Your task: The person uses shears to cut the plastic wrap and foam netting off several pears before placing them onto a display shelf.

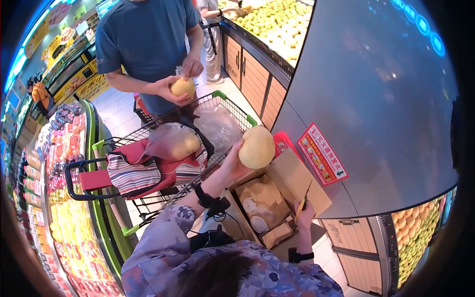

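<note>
My left hand is raised and shut on a large, round, pale yellow fruit, holding it above an open cardboard box. My right hand grips a thin yellow cutter at the box's right flap. Brown paper padding lies inside the box. Both wrists wear black bands, and my sleeves are in a blue-grey print.
A person in a blue t-shirt stands behind a shopping cart, holding a smaller yellow fruit. A striped bag and a bagged fruit sit in the cart. Fruit display behind, red sign right, packaged goods left.
</note>
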